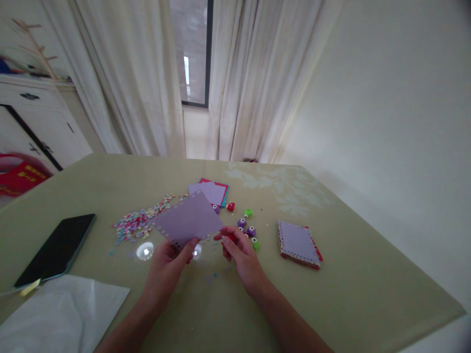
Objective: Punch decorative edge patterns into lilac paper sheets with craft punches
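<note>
My left hand pinches the lower edge of a lilac sheet of paper, thumb on top. Small punched holes line several of its edges, and the sheet is tilted above the table. At its right corner, my right hand has its fingers closed round a small red craft punch, mostly covered by the fingers. Just beyond that hand, several purple and green craft punches lie together, with another red punch farther back. A heap of colourful paper confetti lies left of the sheet.
Behind the held sheet lie lilac, red and blue papers. A stack of punched paper rests to the right. On the left are a black tablet or phone and a white bag-like sheet. Curtains and a wall stand beyond the table.
</note>
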Demonstrator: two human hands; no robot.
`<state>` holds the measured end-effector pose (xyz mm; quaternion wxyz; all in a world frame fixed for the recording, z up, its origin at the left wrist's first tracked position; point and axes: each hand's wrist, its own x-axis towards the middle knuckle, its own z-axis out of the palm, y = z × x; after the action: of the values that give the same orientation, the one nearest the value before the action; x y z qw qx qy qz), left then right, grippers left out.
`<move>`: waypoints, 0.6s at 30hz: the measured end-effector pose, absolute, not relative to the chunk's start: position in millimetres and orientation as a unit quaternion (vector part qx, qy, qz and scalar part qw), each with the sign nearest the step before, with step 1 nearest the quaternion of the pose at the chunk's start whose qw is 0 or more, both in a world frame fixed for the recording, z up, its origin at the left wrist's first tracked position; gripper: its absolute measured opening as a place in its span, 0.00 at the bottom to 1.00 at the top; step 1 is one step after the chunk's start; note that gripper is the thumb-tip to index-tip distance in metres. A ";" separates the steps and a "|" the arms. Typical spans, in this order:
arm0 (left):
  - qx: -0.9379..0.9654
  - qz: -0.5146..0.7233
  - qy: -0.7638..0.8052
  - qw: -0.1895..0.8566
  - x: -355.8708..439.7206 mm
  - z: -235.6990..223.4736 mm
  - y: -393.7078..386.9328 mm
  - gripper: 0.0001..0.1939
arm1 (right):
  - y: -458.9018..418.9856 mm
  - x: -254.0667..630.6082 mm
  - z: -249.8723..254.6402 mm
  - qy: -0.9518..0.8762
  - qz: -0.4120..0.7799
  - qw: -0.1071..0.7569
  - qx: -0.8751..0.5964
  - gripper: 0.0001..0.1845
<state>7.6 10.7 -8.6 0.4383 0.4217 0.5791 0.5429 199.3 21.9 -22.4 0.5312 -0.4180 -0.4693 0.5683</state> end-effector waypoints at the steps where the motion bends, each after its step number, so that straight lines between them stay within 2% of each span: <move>1: 0.419 0.546 0.579 0.437 7.7 -9.1 10.9 0.25 | 22.3 200.2 -23.3 -0.474 0.561 0.530 -0.423 0.20; 4: 0.415 0.543 0.581 0.442 7.9 -7.9 11.0 0.26 | 23.5 200.6 -28.6 -0.476 0.555 0.526 -0.434 0.21; 9: 0.416 0.543 0.571 0.453 9.1 -0.3 8.0 0.26 | 22.8 194.6 -40.0 -0.435 0.606 0.531 -0.402 0.30; 18: 0.424 0.537 0.559 0.468 13.9 8.0 4.3 0.21 | 18.3 190.8 -30.4 -0.475 0.602 0.501 -0.402 0.23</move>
<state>13.9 4.3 8.0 0.4678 0.4243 0.5592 0.5371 190.8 18.3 -30.4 0.5006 -0.4024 -0.4746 0.6018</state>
